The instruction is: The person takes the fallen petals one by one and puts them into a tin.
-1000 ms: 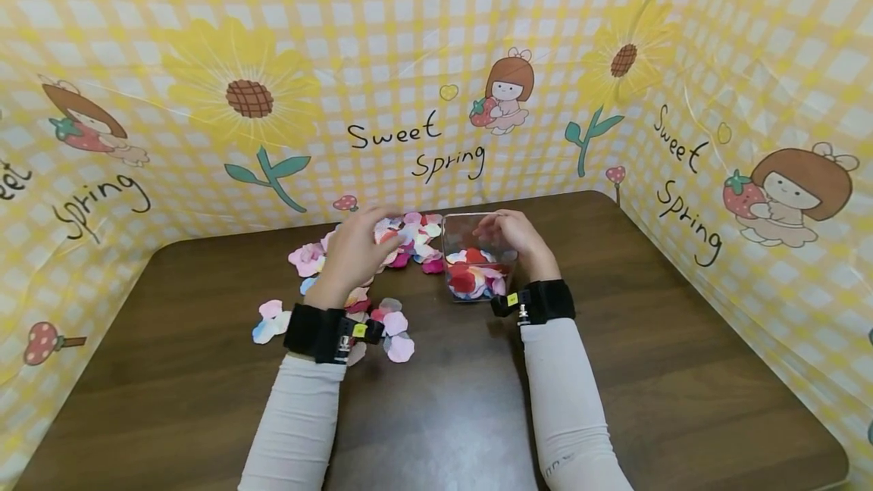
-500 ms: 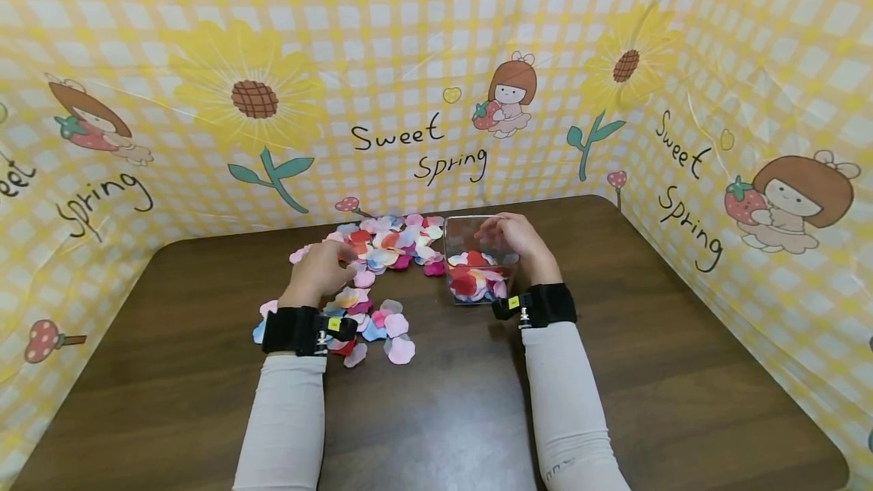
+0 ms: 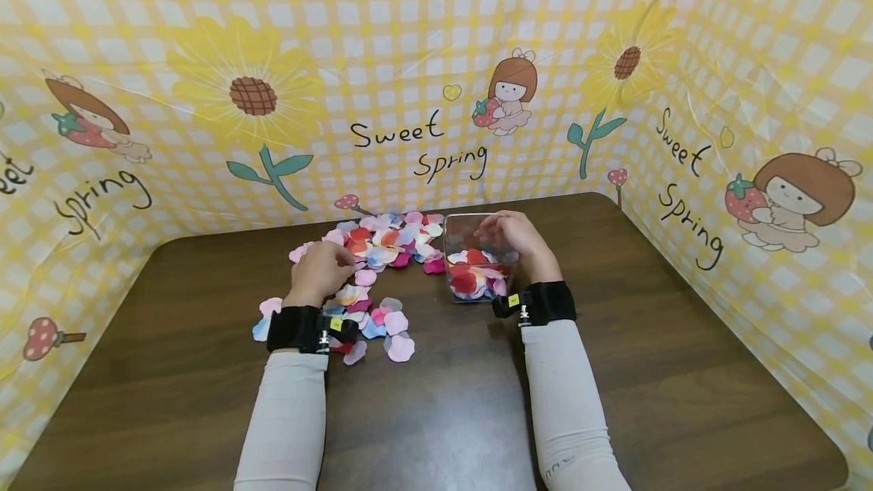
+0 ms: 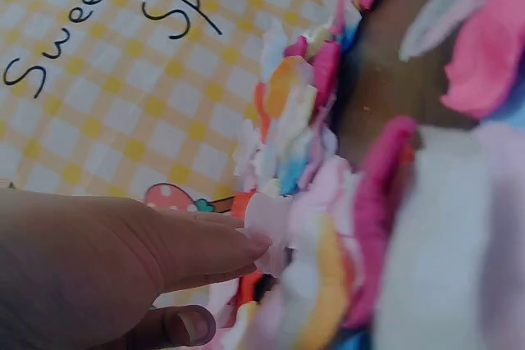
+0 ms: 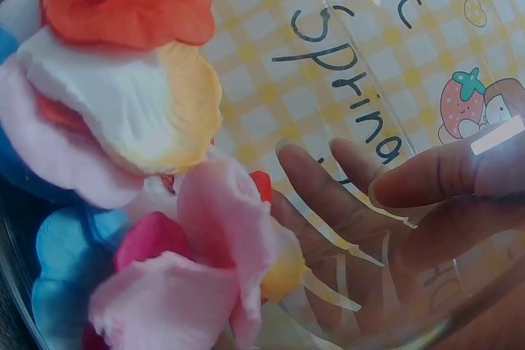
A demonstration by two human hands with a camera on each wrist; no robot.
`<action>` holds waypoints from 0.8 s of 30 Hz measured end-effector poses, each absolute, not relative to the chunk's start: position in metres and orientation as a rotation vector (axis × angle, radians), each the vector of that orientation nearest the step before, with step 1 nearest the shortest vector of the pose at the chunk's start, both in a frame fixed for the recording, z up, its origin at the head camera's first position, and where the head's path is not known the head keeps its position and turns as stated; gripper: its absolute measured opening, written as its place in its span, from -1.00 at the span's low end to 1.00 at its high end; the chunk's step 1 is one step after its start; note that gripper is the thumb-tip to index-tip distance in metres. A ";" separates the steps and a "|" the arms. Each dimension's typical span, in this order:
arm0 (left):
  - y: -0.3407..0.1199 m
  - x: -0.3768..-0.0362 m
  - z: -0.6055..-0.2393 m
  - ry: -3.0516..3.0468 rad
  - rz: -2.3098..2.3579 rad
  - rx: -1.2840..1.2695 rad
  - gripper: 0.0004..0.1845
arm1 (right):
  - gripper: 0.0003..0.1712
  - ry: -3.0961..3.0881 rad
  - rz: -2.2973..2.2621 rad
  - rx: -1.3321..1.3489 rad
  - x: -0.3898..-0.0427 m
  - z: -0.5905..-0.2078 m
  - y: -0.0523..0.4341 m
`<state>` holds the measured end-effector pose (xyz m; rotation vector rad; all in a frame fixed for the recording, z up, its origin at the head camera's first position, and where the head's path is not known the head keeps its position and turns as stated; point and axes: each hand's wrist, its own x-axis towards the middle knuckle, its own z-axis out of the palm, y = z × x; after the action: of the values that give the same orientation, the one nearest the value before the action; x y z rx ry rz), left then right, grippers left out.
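Artificial flower petals (image 3: 395, 241) in pink, white, red, blue and orange lie heaped at the back of the table. My left hand (image 3: 319, 271) is at the left end of the heap. In the left wrist view, its extended fingers (image 4: 213, 247) touch a pale pink petal (image 4: 271, 231), with the thumb (image 4: 184, 325) held apart below. A clear plastic box (image 3: 458, 230), part filled with mixed petals (image 5: 123, 112), stands right of the heap. My right hand (image 3: 521, 239) holds the box at its right side; its fingers (image 5: 336, 202) show through the clear plastic.
Nearer the front, a looser group of petals (image 3: 395, 324) lies by the left wrist, and a few more petals (image 3: 267, 313) lie left of it. The brown wooden table (image 3: 614, 370) meets a yellow checked cloth wall (image 3: 382, 44) at the back and sides.
My left hand has moved left and toward me, from over the middle of the petal heap to its left end, uncovering the petals there. The right hand stays at the box.
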<state>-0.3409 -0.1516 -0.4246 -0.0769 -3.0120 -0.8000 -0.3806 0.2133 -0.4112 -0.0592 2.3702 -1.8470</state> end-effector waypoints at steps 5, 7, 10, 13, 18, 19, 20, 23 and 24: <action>-0.150 -0.332 -0.404 -2.929 -0.792 -0.111 -0.79 | -0.54 2.359 -1.844 -0.045 -0.381 -0.411 0.214; -0.146 -0.329 -0.394 -2.874 -0.782 -0.157 -0.80 | -0.54 2.362 -1.838 -0.046 -0.381 -0.411 0.214; -0.131 -0.323 -0.376 -2.769 -0.767 -0.258 -0.79 | -0.54 2.368 -1.841 -0.058 -0.382 -0.410 0.215; -0.105 -0.316 -0.362 -2.631 -0.732 -0.377 -0.81 | -0.55 2.363 -1.854 -0.058 -0.382 -0.410 0.214; -0.053 -0.307 -0.360 -2.413 -0.666 -0.559 -0.85 | -0.54 2.353 -1.865 -0.049 -0.384 -0.410 0.214; -0.043 -0.305 -0.363 -2.406 -0.661 -0.599 -0.84 | -0.53 2.349 -1.872 -0.050 -0.384 -0.410 0.214; -0.033 -0.303 -0.366 -2.413 -0.655 -0.643 -0.83 | -0.53 2.345 -1.876 -0.053 -0.384 -0.410 0.214; -0.014 -0.298 -0.373 -2.494 -0.639 -0.748 -0.78 | -0.52 2.331 -1.891 -0.063 -0.384 -0.411 0.214; -0.011 -0.296 -0.374 -2.522 -0.643 -0.768 -0.76 | -0.52 2.328 -1.889 -0.072 -0.384 -0.411 0.214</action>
<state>-0.2963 -0.0112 -0.3739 -0.7682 -2.5218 -0.6428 -0.3836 0.2140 -0.4115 -0.0722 2.3281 -1.8891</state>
